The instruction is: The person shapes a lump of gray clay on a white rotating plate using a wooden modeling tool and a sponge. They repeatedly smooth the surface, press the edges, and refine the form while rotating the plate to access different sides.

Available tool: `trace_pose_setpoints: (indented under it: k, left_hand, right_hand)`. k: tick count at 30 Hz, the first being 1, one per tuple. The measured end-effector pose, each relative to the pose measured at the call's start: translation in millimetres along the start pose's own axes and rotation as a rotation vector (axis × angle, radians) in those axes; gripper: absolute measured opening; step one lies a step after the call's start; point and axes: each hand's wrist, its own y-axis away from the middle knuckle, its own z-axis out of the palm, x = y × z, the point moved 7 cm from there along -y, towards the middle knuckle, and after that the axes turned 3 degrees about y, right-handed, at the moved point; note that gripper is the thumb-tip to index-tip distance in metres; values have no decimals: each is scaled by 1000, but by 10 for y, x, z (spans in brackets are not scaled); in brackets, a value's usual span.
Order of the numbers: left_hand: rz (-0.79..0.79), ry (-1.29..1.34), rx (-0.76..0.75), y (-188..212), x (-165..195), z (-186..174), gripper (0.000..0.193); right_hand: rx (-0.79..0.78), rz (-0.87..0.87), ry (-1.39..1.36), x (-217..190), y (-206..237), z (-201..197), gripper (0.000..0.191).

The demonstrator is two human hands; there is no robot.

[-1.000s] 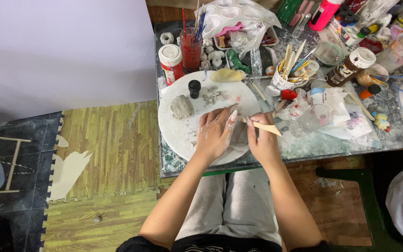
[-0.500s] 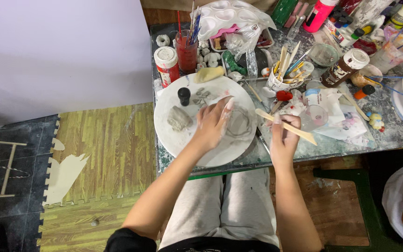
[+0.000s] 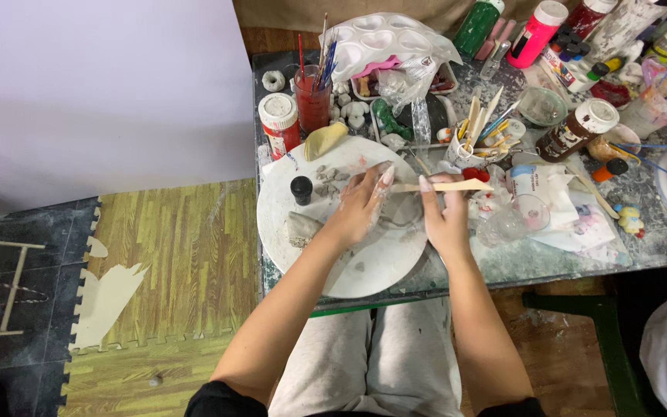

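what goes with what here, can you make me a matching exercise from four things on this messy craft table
Things:
1. wooden stick
2. small black cap
3. green paint bottle
4. jar of brushes

Places or states:
a. far edge of the table, top of view
b. held in the right hand
c. filled with red liquid
d. standing on the white round board

Pairs: 1-b, 2-d, 3-a, 4-c
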Motion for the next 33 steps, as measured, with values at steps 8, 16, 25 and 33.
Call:
trace_pose_setpoints:
  k: [8,16,25,33]
  left_hand:
    - [-113,-3,-46,30,-38,-7,74]
    - [-102,-37,-42,30,-65,13,76]
    - [-154,-7,-49,48,-77,-15,77]
    - [15,13,25,113,109,-80,71]
  right_hand:
    - [17,-131,217,-178,14,12,14]
    - [50,-40,182,-222,143,26,11]
    - [19,-118,191,-202,116,38,12]
    - [-19,-82,196,-174,105,68,13]
